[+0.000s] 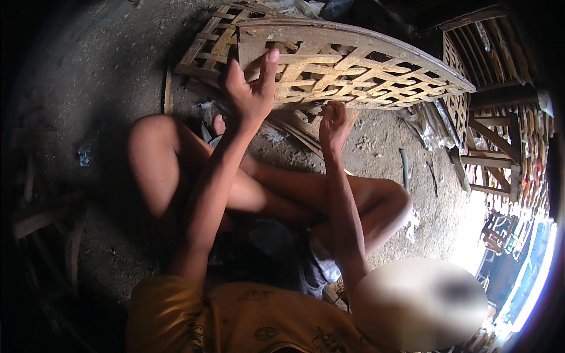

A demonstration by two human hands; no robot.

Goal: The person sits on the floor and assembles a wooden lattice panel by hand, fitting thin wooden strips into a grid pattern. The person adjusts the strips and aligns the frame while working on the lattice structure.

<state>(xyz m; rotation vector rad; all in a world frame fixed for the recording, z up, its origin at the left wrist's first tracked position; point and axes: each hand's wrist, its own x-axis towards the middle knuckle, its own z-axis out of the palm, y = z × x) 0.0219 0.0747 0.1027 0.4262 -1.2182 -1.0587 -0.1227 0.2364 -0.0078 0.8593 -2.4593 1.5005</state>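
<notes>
The panel [321, 59] is clamped at left by the left hand [253, 88]. Whether the right hand [334, 125] grips cannot be told.

Second lattice panel [223, 42], partly hidden behind the woven slatted panel [365, 73]. Left hand [250, 97], some fingers out of sight at that panel's edge; right hand [335, 123], fingertips curled from view, contact with the panel undeterminable. Ochre shirt [259, 306], cut off by the lower edge; pale oval patch [412, 306], blurred, indistinct.
</notes>
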